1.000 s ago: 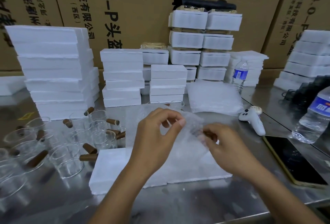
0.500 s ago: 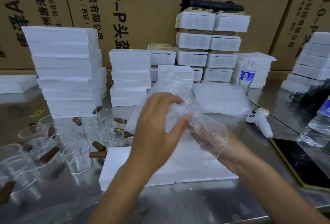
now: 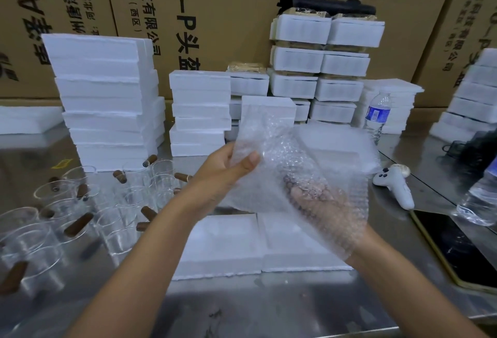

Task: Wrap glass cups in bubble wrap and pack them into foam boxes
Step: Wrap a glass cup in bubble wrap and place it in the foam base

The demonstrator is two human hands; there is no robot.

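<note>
A clear bubble wrap bag [image 3: 279, 146] is held up over the table's middle. My left hand [image 3: 223, 170] pinches its upper left edge between thumb and fingers. My right hand [image 3: 317, 200] is inside the bag up to the wrist, seen blurred through the wrap, its fingers stretched out. No cup is in either hand. Several glass cups [image 3: 115, 227] with brown handles stand and lie at the left. An opened foam box [image 3: 223, 246] lies below my hands as two white halves side by side.
Stacks of white foam boxes [image 3: 107, 100] line the back, with cardboard cartons behind. A pile of bubble wrap [image 3: 338, 141] lies behind the bag. At the right are a water bottle [image 3: 376, 117], a white controller [image 3: 395, 181], a phone [image 3: 457, 246] and another bottle [image 3: 481, 197].
Both hands pinched the bag's edge low over the foam box. Since then my right hand has slid inside it, and the bag has been lifted higher.
</note>
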